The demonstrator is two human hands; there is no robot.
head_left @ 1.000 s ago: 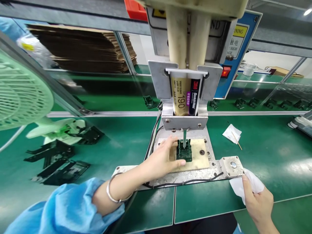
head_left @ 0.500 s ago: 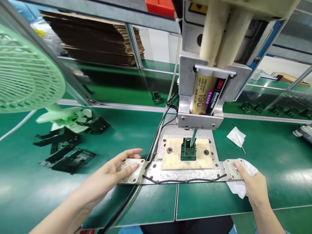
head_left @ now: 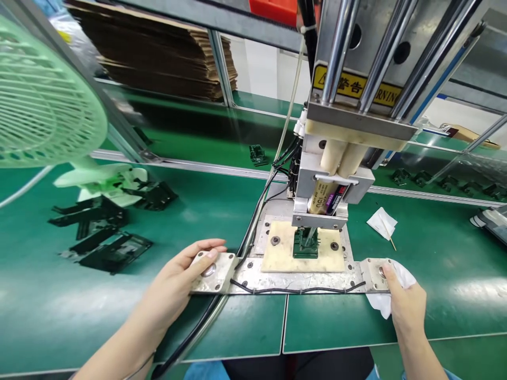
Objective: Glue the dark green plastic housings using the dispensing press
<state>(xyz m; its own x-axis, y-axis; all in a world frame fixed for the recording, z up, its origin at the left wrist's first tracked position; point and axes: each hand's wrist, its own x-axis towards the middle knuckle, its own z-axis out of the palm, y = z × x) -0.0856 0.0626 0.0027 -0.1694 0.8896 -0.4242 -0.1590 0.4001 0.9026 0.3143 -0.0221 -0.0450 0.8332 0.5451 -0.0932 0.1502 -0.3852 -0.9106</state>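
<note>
My left hand (head_left: pixel 170 282) lies at the left button block (head_left: pixel 216 270), its fingers stretched out behind it and the thumb beside the round button. At the right button block (head_left: pixel 376 274), the thumb of my right hand (head_left: pixel 407 303) touches the button's edge. A crumpled white tissue (head_left: pixel 382 305) is caught under that hand, whose other fingers are mostly hidden. Between the blocks, a small dark green part (head_left: pixel 304 250) sits on a cream fixture plate (head_left: pixel 273 259). A glue cartridge (head_left: pixel 325 198) in a metal holder stands above, its nozzle (head_left: pixel 311 236) reaching down to the part.
Black cables (head_left: pixel 249 232) run left of the fixture and over the table's front edge. A green fan (head_left: pixel 47 105) and several black frames (head_left: pixel 114 253) are at left. A small stick (head_left: pixel 388 236) lies by a white paper (head_left: pixel 382 222) at right. Stacked cardboard (head_left: pixel 158 58) stands behind.
The dispensing head has come down, showing chrome rods and a warning label above it. My left thumb has slid back, uncovering the left button. My right hand stays at its block.
</note>
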